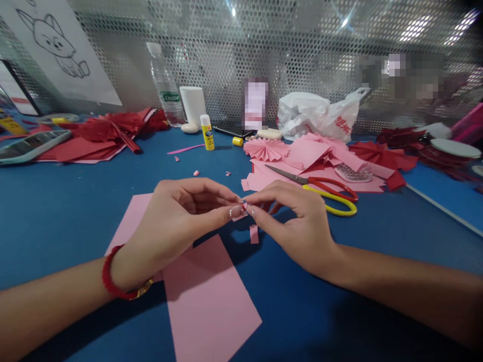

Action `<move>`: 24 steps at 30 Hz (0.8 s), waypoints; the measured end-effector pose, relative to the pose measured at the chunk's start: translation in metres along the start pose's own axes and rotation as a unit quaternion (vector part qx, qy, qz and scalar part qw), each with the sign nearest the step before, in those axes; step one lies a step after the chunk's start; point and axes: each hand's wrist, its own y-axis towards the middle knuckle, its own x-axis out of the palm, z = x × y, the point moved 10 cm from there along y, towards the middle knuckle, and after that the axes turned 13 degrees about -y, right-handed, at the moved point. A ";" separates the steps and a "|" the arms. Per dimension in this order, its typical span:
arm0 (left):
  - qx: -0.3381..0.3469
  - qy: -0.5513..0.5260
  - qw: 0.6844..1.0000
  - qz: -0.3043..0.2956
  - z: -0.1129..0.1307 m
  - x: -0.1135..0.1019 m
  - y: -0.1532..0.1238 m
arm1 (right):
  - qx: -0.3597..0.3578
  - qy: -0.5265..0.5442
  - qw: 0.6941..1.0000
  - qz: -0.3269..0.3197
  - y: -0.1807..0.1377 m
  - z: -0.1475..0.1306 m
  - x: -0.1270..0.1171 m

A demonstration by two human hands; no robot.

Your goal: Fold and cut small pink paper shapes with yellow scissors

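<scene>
Thumb and fingertips of my left hand (181, 208) pinch a tiny folded piece of pink and red paper (244, 206). The fingertips of my right hand (298, 221) close on the same piece from the other side, so most of it is hidden. Just below the fingers, a small pink paper strip (254, 234) lies on the blue table. Under and in front of my left hand is a large pink sheet (211, 296), with another pink sheet (130, 218) partly covered by that hand. Scissors (328, 193) with red and yellow handles rest on paper beyond my right hand.
A glue stick (207, 133) stands uncapped, its yellow cap (237, 142) beside it. Behind are a water bottle (166, 90), a phone (255, 105) and a white plastic bag (320, 115). Pink fans (267, 149) and red paper (94, 138) lie at both sides. Perforated metal closes the back.
</scene>
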 end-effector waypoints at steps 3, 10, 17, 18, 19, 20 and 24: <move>-0.001 0.001 1.000 0.001 -0.001 0.000 0.001 | -0.003 -0.004 1.000 0.001 0.001 0.000 0.000; 0.004 -0.010 1.000 -0.007 0.000 0.000 0.000 | -0.005 -0.004 1.000 0.004 0.001 -0.001 -0.002; -0.004 0.004 1.000 -0.005 -0.002 0.000 -0.001 | -0.006 -0.007 1.000 0.003 0.001 -0.001 -0.001; -0.004 0.004 1.000 -0.005 -0.002 0.000 -0.001 | -0.007 -0.007 1.000 0.003 0.001 -0.001 0.000; -0.003 0.003 1.000 -0.004 -0.001 0.000 -0.001 | -0.009 -0.008 1.000 0.004 0.001 -0.001 -0.001; -0.003 0.002 1.000 -0.004 -0.001 0.000 0.000 | -0.011 -0.008 1.000 0.006 0.001 -0.002 -0.001; 0.007 0.002 1.000 -0.002 0.001 0.001 0.001 | -0.013 -0.014 1.000 0.005 0.000 -0.002 0.000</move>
